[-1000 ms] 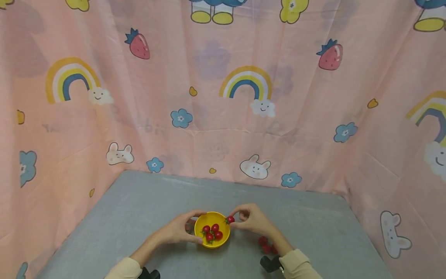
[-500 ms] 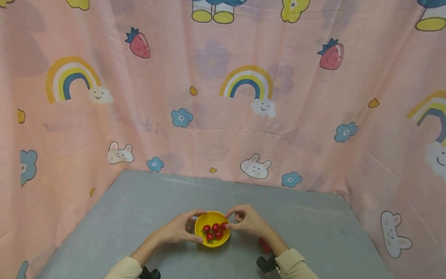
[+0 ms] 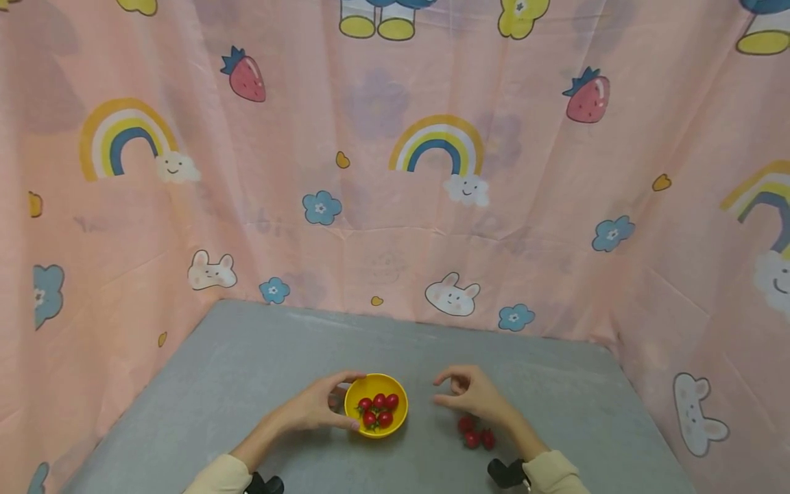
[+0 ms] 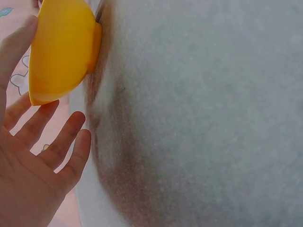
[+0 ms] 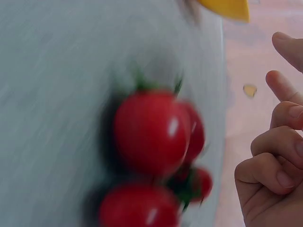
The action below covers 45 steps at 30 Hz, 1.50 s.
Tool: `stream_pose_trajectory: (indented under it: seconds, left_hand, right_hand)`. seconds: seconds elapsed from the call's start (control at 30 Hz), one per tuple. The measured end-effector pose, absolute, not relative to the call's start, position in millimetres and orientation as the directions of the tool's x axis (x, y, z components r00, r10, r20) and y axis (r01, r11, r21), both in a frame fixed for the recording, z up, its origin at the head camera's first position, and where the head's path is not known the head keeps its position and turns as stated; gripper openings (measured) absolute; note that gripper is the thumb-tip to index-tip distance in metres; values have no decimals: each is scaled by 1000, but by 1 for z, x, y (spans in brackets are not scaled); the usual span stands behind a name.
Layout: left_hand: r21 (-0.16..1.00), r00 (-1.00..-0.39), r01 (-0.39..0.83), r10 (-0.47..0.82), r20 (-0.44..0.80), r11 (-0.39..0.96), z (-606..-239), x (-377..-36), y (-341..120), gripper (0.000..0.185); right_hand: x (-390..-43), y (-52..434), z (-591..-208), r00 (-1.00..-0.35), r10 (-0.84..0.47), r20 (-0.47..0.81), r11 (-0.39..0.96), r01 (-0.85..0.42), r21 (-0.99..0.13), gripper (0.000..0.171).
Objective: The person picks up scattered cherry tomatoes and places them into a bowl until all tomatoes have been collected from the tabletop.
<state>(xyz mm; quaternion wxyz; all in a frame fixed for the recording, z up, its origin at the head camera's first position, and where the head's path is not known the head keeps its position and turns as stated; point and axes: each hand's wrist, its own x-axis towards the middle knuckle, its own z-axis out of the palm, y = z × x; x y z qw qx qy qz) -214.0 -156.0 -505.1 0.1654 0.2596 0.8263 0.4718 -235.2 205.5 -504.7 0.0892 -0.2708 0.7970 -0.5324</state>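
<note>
Two hands on a grey table, a yellow bowl of cherry tomatoes between them.

Head view: the left hand (image 3: pixel 311 409) curls round the yellow bowl (image 3: pixel 376 405) at its 9 o'clock; the right hand (image 3: pixel 472 396), loosely curled and empty, hovers above loose cherry tomatoes (image 3: pixel 474 434).
Left wrist view: fingers (image 4: pixel 57 142) cup the bowl's outer wall.
Right wrist view: blurred tomatoes lie at the hand's 9 o'clock, apart from it.

The head view looks down from above and behind at the tabletop (image 3: pixel 259 370); both wrist views sit close, sharing the yellow bowl (image 3: pixel 376 405) edge.
</note>
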Motion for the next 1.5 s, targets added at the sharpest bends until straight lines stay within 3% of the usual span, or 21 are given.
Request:
stream_pose_trajectory:
  seconds: [0.43,1.0,1.2,1.5]
  left_hand:
    - [867,-803,288,596,-13,407,-503,-212,-156,74]
    - [864,-807,282,591,-23,418,-505,-213,-155,73]
    - [861,-805,285,592,-22,420,-505,-213,-155,73]
    - [859,-809,279,587,-31,429,-503,-213,-153,72]
  right_hand:
    - [-212,271,-517,-865,-490,105,317,-289,-903,25]
    - [-183,304,-521,-868,-494,-39,445,-214,-869,54]
    - [-182,302,-524,-852,-524,-21,437,-248,-864,51]
    - [-186,300,-524,-847,-532,-19,458,-268,-848,32]
